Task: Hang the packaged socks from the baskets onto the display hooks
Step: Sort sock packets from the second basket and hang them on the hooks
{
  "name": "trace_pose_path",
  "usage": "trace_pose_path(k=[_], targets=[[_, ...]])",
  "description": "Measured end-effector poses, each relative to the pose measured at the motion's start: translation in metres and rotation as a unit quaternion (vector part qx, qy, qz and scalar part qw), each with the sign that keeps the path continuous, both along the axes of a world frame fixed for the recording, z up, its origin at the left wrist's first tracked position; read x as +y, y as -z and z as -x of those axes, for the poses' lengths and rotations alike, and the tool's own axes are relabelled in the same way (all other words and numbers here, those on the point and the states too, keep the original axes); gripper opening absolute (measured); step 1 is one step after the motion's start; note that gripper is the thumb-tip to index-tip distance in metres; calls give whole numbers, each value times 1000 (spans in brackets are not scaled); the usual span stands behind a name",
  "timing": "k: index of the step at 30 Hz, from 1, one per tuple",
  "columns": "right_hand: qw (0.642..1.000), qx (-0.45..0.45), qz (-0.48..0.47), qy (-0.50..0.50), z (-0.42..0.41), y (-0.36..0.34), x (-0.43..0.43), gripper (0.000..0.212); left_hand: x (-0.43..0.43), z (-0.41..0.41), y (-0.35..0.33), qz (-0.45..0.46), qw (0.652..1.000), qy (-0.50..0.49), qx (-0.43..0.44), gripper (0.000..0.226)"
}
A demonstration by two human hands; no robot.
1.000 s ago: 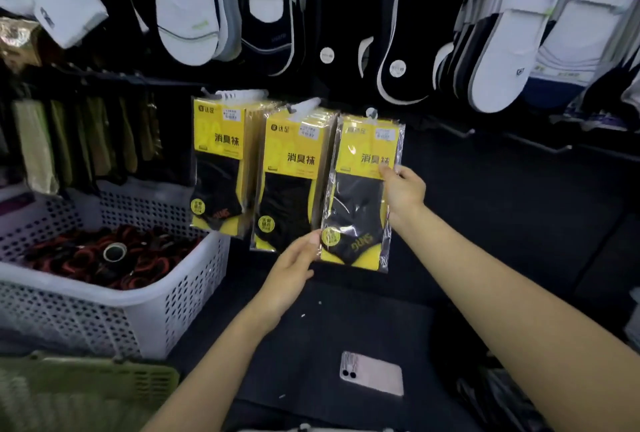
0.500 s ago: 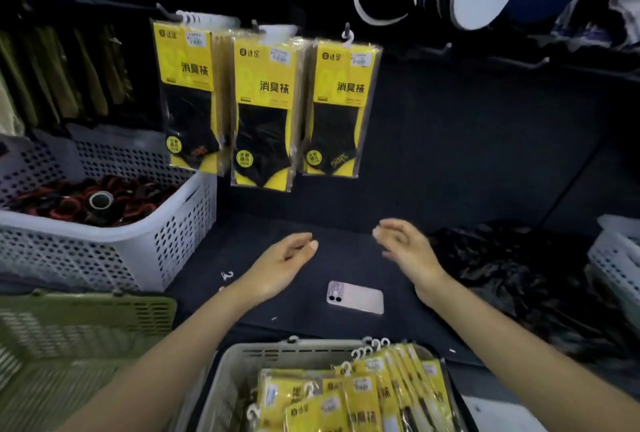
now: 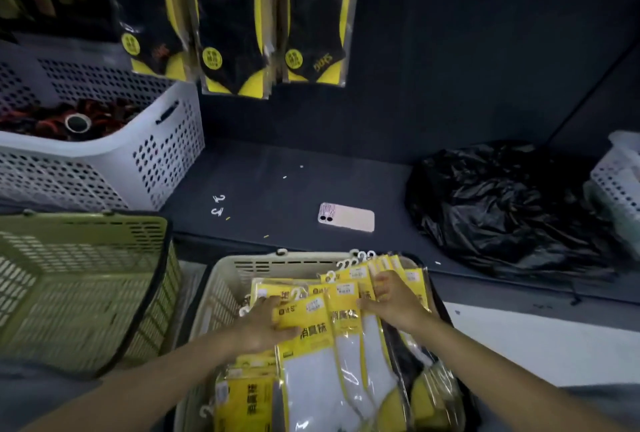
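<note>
Pick-up step in hand: left hand (image 3: pixel 263 326) pinches a yellow-carded clear packet of white socks (image 3: pixel 311 379), right hand (image 3: pixel 394 305) rests bent-fingered on neighbouring packets (image 3: pixel 414 279), grip unclear; lifting one free likely follows.

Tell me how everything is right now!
Hanging sock packs: hanging up.
Cream basket: full of sock packs.
Green basket: looks empty.
Phone: lying face down.
Black bag: crumpled.
Left hand: gripping a white-sock pack.
Right hand: touching packs, grip unclear.
</note>
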State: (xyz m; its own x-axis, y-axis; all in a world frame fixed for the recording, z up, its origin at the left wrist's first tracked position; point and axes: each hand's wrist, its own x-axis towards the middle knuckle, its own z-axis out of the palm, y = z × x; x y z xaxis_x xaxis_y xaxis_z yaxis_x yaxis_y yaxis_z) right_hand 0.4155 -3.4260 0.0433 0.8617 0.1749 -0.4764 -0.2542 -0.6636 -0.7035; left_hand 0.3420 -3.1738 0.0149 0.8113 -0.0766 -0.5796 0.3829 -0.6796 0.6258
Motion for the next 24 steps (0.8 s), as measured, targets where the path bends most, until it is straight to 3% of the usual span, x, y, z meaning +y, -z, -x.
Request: trace_pose_path(k=[3, 6, 8, 10, 13, 18, 21, 24], targets=[[997, 49, -47, 23, 19, 7, 11, 71, 0, 14, 12, 43, 998, -28, -48, 95], [984, 138, -103, -40, 38, 13, 26, 98, 0, 18, 18, 43, 994, -35, -91, 95], [982, 139, -123, -29, 47, 19, 35, 104, -1, 19, 22, 46, 993, -45, -101, 95], [986, 112, -121, 6, 51, 19, 41, 98, -2, 19, 23, 57, 992, -56, -103, 94], [987, 65, -143, 28, 43, 9, 44, 69, -6, 12, 16, 97, 979, -108, -145, 84], [961, -85, -261, 37, 14, -47, 50, 30, -21, -16, -42, 274, 909, -241, -203, 66], [926, -172, -336, -1, 1, -85, 51, 28, -25, -30, -82, 318, 883, -190, -289, 48], [915, -201, -349, -37, -7, -110, 44, 36, -24, -35, -100, 330, 869, -137, -343, 48]])
